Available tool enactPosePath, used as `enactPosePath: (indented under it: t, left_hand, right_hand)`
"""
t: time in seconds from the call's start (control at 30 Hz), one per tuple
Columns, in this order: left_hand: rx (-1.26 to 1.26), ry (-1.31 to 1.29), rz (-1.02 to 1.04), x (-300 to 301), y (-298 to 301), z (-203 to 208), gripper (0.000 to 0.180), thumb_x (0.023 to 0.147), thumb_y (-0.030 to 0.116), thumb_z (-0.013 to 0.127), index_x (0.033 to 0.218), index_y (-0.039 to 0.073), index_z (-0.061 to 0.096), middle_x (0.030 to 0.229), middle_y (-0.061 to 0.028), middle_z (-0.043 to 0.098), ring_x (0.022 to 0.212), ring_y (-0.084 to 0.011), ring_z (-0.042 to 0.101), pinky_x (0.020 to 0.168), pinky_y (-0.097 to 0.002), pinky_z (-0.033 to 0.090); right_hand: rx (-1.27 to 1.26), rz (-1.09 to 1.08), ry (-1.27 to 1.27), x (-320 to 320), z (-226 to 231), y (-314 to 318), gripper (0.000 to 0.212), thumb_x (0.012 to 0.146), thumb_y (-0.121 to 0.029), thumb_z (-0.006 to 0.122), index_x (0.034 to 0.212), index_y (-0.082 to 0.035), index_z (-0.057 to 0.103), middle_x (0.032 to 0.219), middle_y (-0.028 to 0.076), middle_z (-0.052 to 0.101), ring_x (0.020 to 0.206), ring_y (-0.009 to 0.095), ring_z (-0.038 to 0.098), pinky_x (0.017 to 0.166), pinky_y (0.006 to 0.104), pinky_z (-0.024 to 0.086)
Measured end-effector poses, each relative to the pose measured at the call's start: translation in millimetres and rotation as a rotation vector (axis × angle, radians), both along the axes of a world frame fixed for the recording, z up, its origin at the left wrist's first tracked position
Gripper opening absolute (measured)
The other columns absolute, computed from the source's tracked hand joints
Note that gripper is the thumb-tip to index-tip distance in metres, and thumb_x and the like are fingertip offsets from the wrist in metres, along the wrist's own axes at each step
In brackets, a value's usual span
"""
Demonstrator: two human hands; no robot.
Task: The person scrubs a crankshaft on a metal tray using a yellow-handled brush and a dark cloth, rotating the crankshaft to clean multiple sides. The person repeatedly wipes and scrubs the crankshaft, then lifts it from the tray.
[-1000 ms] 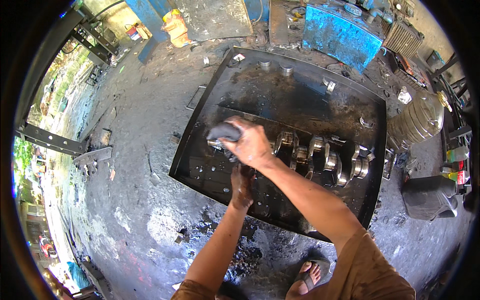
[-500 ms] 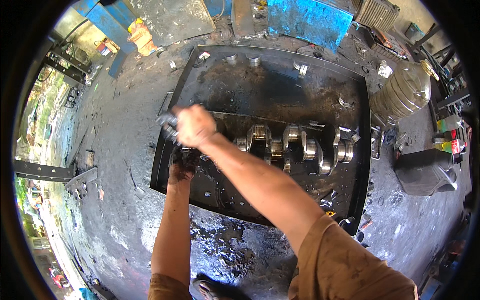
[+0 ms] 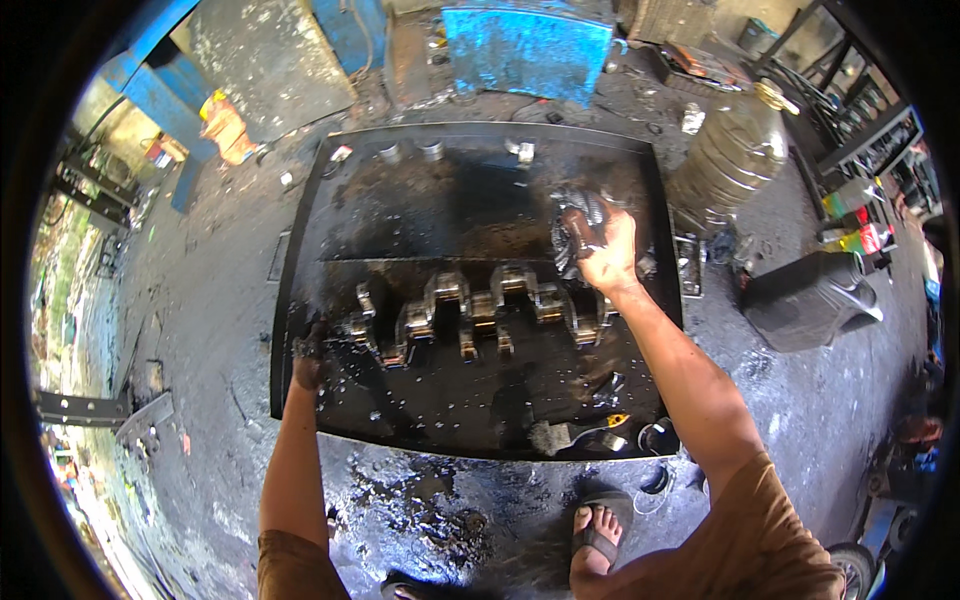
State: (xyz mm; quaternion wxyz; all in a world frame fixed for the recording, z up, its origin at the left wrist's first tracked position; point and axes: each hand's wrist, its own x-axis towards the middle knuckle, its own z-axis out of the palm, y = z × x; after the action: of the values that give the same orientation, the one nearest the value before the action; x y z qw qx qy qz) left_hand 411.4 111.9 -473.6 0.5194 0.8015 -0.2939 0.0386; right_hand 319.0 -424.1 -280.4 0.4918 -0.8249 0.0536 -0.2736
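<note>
A metal crankshaft [image 3: 482, 310] lies across a black shallow tray [image 3: 470, 452], its journals shiny and wet. At its left end is my left hand [image 3: 310, 362], dark with grease, its fingers apparently closed about that end; they blend into the black tray. My right hand [image 3: 608, 252] is above the crankshaft's right end, closed on a dark, wet, crumpled rag [image 3: 572, 222]. A brush [image 3: 552, 437] with grey bristles lies near the tray's front right, beside a yellow-ended piece [image 3: 616, 421].
Curved metal shells [image 3: 430, 151] stand along the tray's far side. To the right are a large cloudy plastic jug [image 3: 735, 155] and a black canister [image 3: 810, 303]. A blue metal box [image 3: 527, 50] stands behind the tray. My sandalled foot [image 3: 598, 535] is near its front edge.
My right hand has swung with the rag from the crankshaft's left end to its right end. My left hand stays at the left end. The whole view has shifted.
</note>
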Motion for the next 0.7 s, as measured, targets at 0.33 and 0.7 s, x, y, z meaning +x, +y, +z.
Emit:
enactPosePath:
  t: [0.33,0.7]
  left_hand:
    - [-0.014,0.489,0.238,-20.0,0.9,2.4,0.029,0.101,0.032,0.059,0.116,0.008,0.063,0.100,-0.0052,0.069,0.088,-0.0191,0.066,0.073,-0.0339,0.054]
    - [1.077,-0.340,-0.377,-75.4,60.7,-65.1,0.038,0.102,0.032,0.050,0.137,0.017,0.057,0.135,-0.0085,0.060,0.122,-0.0270,0.058,0.107,-0.0508,0.047]
  right_hand:
    - [-0.339,-0.057,0.216,-69.7,-15.8,-72.0,0.033,0.085,-0.028,0.071,0.099,0.001,0.067,0.088,0.026,0.068,0.087,0.046,0.066,0.073,0.0491,0.052]
    - [-0.211,-0.095,0.396,-174.0,-82.9,2.5,0.046,0.097,-0.039,0.057,0.127,-0.003,0.057,0.114,0.017,0.064,0.102,0.034,0.060,0.092,0.0433,0.047]
